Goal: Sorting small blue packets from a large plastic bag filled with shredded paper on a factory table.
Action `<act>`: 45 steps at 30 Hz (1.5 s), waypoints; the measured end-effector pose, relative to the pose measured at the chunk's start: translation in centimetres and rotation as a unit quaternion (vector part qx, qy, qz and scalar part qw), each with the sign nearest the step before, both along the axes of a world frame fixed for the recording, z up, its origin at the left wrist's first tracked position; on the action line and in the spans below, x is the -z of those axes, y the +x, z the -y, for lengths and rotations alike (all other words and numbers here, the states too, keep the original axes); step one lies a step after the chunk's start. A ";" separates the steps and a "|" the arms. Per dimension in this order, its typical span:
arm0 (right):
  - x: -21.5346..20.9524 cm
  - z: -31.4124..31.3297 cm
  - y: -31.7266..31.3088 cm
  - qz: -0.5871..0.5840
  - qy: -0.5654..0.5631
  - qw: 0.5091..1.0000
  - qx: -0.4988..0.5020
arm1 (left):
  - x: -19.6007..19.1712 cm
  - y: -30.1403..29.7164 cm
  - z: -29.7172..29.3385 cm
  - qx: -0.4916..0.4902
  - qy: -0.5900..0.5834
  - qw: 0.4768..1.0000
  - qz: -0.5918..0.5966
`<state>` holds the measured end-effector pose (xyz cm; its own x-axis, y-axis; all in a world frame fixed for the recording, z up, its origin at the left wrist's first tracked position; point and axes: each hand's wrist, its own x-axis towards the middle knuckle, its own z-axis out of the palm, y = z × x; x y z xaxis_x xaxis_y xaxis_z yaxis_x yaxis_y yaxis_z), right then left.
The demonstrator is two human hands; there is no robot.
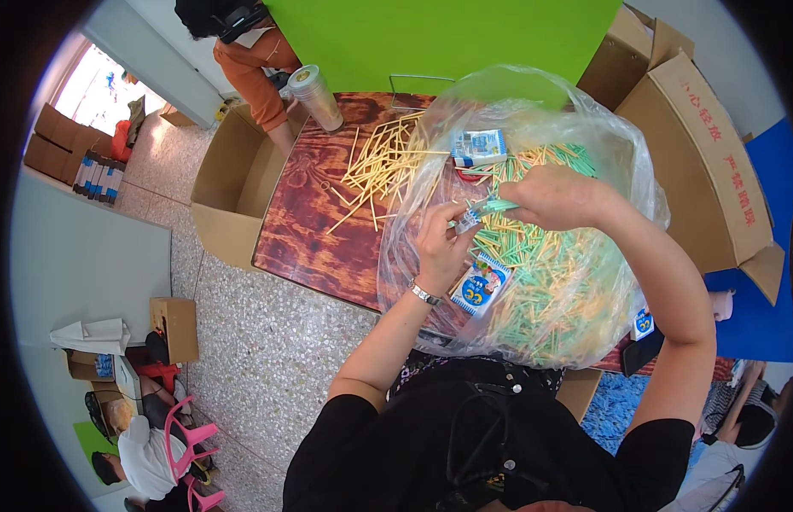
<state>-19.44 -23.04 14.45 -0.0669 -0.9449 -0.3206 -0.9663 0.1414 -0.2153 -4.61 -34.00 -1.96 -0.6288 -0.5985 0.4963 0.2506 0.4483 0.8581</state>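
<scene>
A small clear packet with blue and white print (467, 222) is pinched in my left hand (441, 245). My right hand (550, 196) is closed on a bunch of short green sticks (500, 206), whose ends are at the mouth of that packet. Under both hands spreads a large clear plastic bag (507, 90) with a heap of short green and yellow sticks (550, 299). One blue and white printed pack (482, 285) lies just below my left hand. Another such pack (480, 148) lies above my right hand, beside a partly hidden red round thing (471, 176).
Longer yellow sticks (383, 166) lie loose on the brown patterned table (302, 230). A lidded clear cup (315, 98) stands at its far left corner, near a co-worker's arm (260, 85). Open cardboard boxes stand left (221, 226) and right (703, 162). A dark flat object (642, 352) lies at right.
</scene>
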 end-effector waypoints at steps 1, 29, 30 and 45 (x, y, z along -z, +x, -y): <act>0.1 0.0 0.1 -0.009 0.006 1.000 0.000 | 0.0 0.0 0.1 -0.001 0.000 1.000 0.000; 9.4 -1.6 -1.3 0.114 -0.283 0.940 0.152 | 1.4 -2.9 2.6 0.243 0.175 0.939 0.172; 10.0 -1.4 -1.2 0.111 -0.318 0.921 0.196 | 1.2 -3.1 3.1 0.224 0.093 0.946 0.217; 17.2 -3.9 5.2 -0.036 -0.083 0.974 0.206 | 6.1 -12.2 8.7 0.113 -0.028 0.965 0.236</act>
<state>-14.25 -19.13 -2.80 -0.4687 -0.8710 -0.1469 -0.8478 0.4903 -0.2020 -16.84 -42.71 -8.09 -0.9041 -0.3997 0.1512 -0.0645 0.4775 0.8763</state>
